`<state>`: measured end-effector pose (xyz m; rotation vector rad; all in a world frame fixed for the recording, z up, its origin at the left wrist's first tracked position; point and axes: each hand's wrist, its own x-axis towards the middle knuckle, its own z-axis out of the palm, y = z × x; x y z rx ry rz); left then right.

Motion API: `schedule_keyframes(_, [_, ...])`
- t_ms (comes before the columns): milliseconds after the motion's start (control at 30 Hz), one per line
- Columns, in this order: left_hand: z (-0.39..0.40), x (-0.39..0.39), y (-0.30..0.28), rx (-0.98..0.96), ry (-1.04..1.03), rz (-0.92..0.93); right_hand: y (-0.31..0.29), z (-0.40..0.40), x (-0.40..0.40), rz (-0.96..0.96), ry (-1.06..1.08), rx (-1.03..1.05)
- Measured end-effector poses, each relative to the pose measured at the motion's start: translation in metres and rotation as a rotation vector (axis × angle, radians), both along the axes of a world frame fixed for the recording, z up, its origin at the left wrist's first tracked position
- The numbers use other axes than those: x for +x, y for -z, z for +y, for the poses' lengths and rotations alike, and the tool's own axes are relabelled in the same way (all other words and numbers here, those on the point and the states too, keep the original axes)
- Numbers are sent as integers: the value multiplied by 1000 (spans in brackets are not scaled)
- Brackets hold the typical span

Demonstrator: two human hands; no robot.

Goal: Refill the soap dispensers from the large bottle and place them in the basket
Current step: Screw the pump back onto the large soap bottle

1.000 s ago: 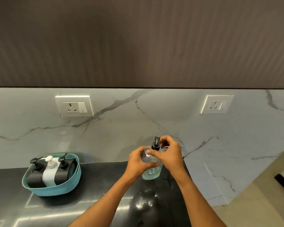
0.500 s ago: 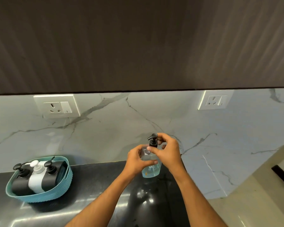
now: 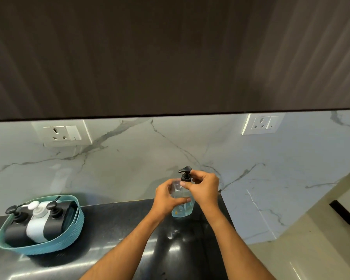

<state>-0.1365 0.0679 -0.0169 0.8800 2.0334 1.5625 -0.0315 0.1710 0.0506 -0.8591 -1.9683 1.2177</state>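
A clear bottle [image 3: 181, 211] with blue liquid stands on the black counter [image 3: 117, 223] near its back right corner. My left hand [image 3: 167, 199] wraps around the bottle's body. My right hand [image 3: 204, 188] has its fingers closed on the collar of the bottle's black pump [image 3: 186, 173], whose spout points left. A teal basket [image 3: 42, 246] at the left holds two black dispensers [image 3: 15, 229] [image 3: 56, 221] with a white dispenser [image 3: 36, 225] between them.
A marble backsplash with two wall sockets [image 3: 62, 133] [image 3: 262, 123] rises behind the counter. A dark cabinet [image 3: 170, 57] hangs overhead. The counter ends just right of the bottle, with light floor [image 3: 311, 249] beyond.
The pump spout has turned from pointing away to pointing left under my right hand. The view has shifted, so the basket sits further left in the picture.
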Motion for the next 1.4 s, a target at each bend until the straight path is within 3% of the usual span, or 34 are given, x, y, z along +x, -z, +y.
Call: schedule_keyframes(1400, [17,-12,15,-75,145,-15,36,14,-10,-49,-13,119])
